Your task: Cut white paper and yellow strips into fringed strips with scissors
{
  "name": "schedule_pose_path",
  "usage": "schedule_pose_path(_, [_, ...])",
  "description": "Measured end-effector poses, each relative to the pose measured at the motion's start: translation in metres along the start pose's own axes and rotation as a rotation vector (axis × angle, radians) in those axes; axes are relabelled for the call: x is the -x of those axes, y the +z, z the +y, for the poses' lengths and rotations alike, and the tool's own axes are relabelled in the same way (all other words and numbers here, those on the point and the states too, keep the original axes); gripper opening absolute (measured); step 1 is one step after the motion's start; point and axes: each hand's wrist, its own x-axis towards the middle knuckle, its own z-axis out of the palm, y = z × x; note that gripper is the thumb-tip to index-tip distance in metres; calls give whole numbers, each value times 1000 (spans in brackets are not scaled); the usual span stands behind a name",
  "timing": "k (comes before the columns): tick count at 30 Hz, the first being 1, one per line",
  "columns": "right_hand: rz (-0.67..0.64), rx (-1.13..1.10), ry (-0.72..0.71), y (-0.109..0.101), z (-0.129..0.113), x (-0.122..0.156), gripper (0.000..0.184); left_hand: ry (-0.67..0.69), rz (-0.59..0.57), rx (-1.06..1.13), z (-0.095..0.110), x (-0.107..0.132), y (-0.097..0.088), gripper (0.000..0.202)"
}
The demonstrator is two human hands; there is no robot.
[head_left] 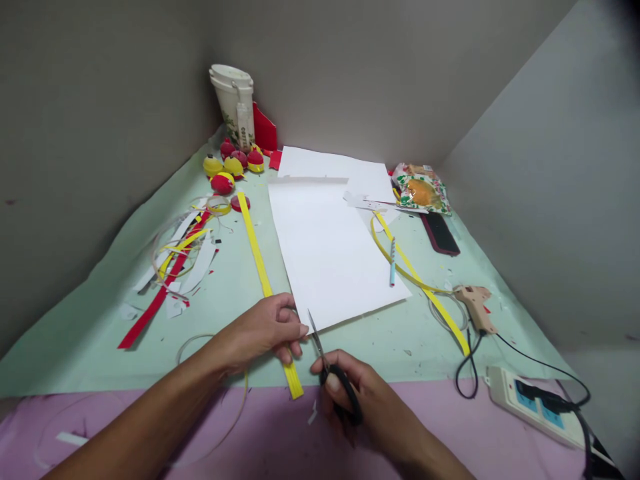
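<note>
Paper sheet (320, 247) pinched at its near left corner, scissors beside it

Across the middle of the green surface (383, 353), the sheet lies with its near edge within easy reach of both hands. Left of it, a yellow strip (255, 250) runs beneath the left hand (280, 327), whose fingers are closed on the near left corner, probably to steady it. The right hand (353, 390) wraps around the scissors (349, 388), blades angled over that corner. So the corner sits at the left fingertips, just beyond the right fingers and apart from them.

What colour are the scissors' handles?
Black; the handles show best in the head view.
</note>
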Motion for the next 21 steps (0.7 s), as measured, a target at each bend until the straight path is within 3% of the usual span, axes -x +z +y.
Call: schedule_pose_path(21, [22,-13,15,1,4,0,57,2,-8,-25,-2,0,0,35])
